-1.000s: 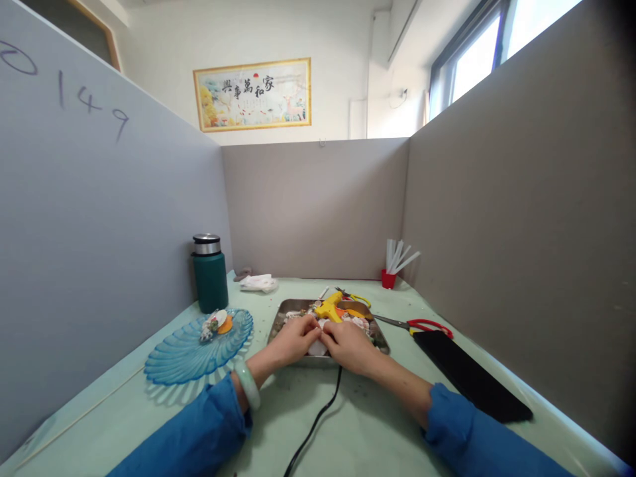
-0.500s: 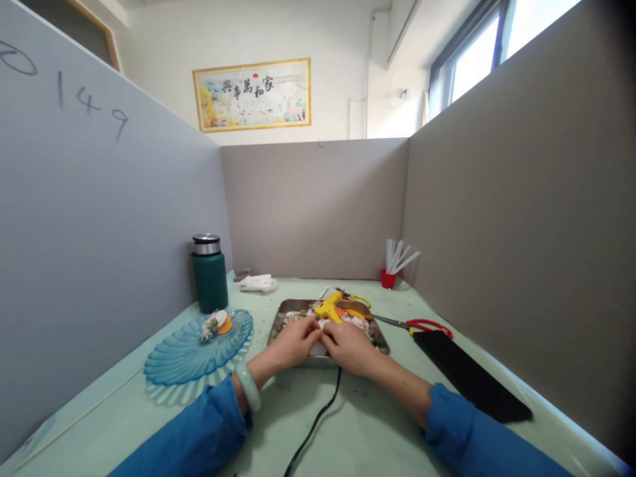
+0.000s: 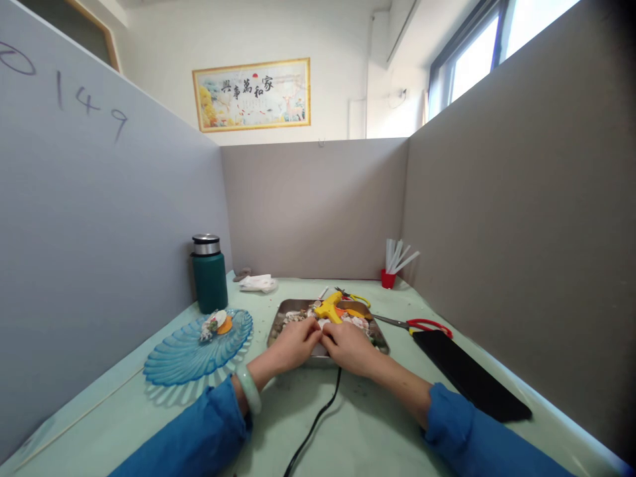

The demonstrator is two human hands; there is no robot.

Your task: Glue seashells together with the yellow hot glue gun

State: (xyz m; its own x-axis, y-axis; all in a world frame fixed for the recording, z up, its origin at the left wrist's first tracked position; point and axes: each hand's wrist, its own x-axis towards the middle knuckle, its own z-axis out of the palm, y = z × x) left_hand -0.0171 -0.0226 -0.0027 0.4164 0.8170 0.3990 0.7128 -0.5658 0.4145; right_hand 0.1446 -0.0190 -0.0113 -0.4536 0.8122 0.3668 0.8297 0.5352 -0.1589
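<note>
My left hand (image 3: 293, 346) and my right hand (image 3: 350, 347) meet over the near edge of a metal tray (image 3: 285, 310). Their fingers are curled and pinched together around something small and pale between them (image 3: 318, 349); I cannot make out what it is. The tray holds several shells and small craft bits, and a yellow glue gun (image 3: 328, 307) lies across them just beyond my fingertips. Its black cord (image 3: 318, 417) runs from under my hands toward me. A pale green bangle (image 3: 247, 386) sits on my left wrist.
A blue glass shell-shaped dish (image 3: 191, 354) with a few shells lies left of the tray. A green flask (image 3: 209, 274) stands behind it. Red-handled scissors (image 3: 422, 324) and a black flat case (image 3: 470, 376) lie to the right. A red cup of sticks (image 3: 389, 277) stands at the back. Partitions enclose three sides.
</note>
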